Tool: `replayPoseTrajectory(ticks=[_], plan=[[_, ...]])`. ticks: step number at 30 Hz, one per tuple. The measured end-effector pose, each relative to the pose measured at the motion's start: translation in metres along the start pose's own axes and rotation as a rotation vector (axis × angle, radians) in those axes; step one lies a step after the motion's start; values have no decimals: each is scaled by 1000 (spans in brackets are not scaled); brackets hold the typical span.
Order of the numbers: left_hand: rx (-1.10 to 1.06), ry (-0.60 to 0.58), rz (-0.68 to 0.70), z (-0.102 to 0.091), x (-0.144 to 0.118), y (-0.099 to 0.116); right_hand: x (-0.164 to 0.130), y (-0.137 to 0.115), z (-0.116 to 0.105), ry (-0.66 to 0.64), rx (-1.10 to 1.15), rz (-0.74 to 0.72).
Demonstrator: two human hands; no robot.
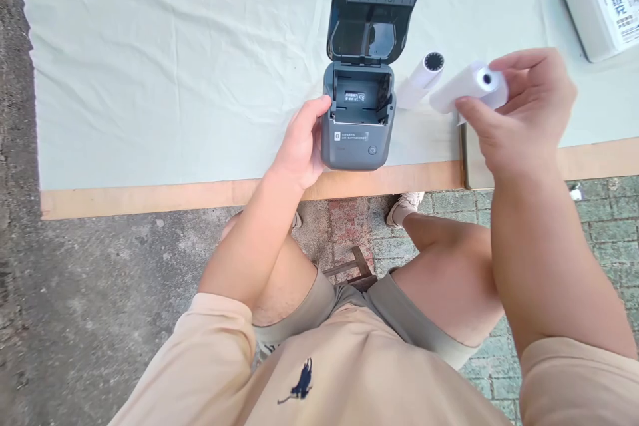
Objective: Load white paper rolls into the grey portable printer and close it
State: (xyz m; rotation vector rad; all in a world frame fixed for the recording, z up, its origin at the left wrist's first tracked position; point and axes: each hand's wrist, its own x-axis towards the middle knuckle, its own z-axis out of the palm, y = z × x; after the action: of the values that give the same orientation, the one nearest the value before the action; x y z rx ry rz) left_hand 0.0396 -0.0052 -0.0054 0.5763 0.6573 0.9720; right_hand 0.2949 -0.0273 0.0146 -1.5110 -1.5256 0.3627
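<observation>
Nearest the lens, a beige shirt [319,379] with a small dark emblem is filling the six o'clock edge, and bare knees are showing above a wooden stool [352,269] on the paving.

Moving from nine o'clock toward the centre, a wrinkled pale cloth [174,66] is covering the table [150,196], whose wooden edge is running across the middle of the view. The left hand [299,146] is curling against the left side of the grey printer [357,126], thumb near the top rim, steadying it without closing fully around it. The printer is sitting just inside the table edge, at about twelve o'clock from the person's lap. Its lid [374,10] is standing open and tilted back, and its paper bay is looking empty.

Toward one o'clock, a second paper roll [419,80] is lying on the cloth just right of the printer, apart from both hands. At two o'clock, the right hand [519,113] is gripping a white paper roll [469,86] between thumb and fingers, holding it in the air above the table edge, near the printer but not touching it. A white box [602,3] with printed labels is resting at the far right corner.

Judging by this, the opening is done; the roll is not yet seated and the lid not yet shut.
</observation>
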Motion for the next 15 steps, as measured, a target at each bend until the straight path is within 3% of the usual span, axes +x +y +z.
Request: replayPoseTrajectory(ticks=[2, 4, 6, 9, 15], plan=[[8, -3, -8, 1, 0, 0, 2, -18, 0, 92, 160, -177], [16, -11, -16, 2, 1, -1, 3, -43, 2, 121, 177, -255], [22, -15, -19, 3, 1, -2, 3, -68, 8, 57, 111, -263], [58, -20, 7, 7, 1, -5, 1, -90, 22, -155, -120, -341], [112, -26, 63, 12, -2, -6, 3, -86, 47, -326, -536, -347]])
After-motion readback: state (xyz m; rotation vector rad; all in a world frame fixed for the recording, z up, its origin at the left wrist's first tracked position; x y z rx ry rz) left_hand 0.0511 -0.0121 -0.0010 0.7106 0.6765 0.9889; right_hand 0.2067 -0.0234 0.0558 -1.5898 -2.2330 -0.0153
